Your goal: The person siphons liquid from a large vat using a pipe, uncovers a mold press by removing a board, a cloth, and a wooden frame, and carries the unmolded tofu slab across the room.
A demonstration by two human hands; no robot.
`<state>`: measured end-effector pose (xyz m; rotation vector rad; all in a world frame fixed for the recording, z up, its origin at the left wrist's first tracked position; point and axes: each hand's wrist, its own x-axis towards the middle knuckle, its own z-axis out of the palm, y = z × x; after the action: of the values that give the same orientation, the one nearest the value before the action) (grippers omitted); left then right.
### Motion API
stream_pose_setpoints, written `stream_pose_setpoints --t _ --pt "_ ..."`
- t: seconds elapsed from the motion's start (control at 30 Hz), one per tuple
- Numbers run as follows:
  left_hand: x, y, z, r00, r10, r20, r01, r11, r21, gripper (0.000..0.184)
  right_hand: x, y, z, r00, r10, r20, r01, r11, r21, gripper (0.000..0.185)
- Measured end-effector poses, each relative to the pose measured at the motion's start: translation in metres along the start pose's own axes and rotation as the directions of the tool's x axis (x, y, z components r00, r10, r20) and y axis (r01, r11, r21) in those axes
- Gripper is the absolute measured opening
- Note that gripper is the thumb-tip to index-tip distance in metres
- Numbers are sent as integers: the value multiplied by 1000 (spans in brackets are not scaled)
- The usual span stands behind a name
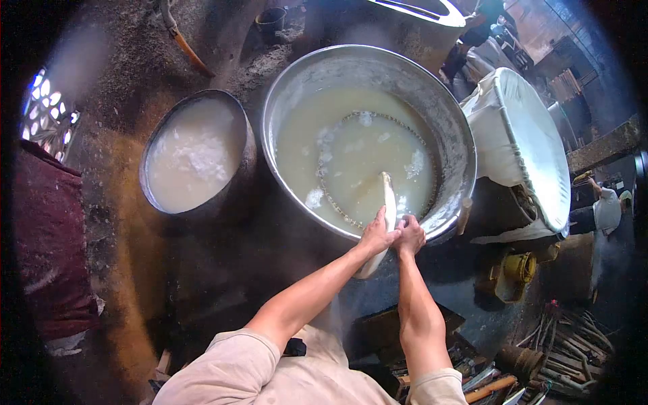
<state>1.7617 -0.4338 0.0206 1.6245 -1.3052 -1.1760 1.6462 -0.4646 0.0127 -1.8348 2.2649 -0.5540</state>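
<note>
In the head view, a wide metal pot holds cloudy, pale liquid with white clumps floating on it. A thin, beaded-looking ring shows at the liquid's surface. Over the pot's near rim leans a pale, long, smooth object, its tip inside the pot and its lower end outside. My left hand is closed around this object. Right beside it, at the near rim, my right hand is closed in a fist; what it grips is hidden.
A smaller dark pot of whitish liquid stands left. At right is a large vessel covered with white cloth. A yellow container and stacked firewood lie lower right. Another person is at the far right. Steam blurs parts.
</note>
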Motion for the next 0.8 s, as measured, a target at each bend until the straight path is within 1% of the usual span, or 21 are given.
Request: stream_pose_setpoints --t 0.2,0.27,0.4,0.5,0.57,0.8 --pt "-3 10 -7 1000 -14 10 15 999 -35 90 -1 0 0 999 -20 -35 21 999 37 21" --pt "-3 11 -8 1000 -27 10 27 998 -50 90 0 0 1 1000 6 -15 -6 999 33 21" --pt "-2 10 -8 1000 -22 10 22 998 -52 91 -1 2 2 1000 -14 -17 15 999 39 21" --pt "-2 5 -6 1000 -19 -3 19 998 -57 91 -2 2 2 1000 -6 -22 6 999 40 20" --pt "-2 4 -4 999 14 -53 -16 999 -39 91 -2 -1 0 1000 5 -24 -4 1000 29 20" --pt "0 0 -1 996 19 -86 -20 1000 -8 92 -1 0 1 1000 4 -6 -4 999 53 20"
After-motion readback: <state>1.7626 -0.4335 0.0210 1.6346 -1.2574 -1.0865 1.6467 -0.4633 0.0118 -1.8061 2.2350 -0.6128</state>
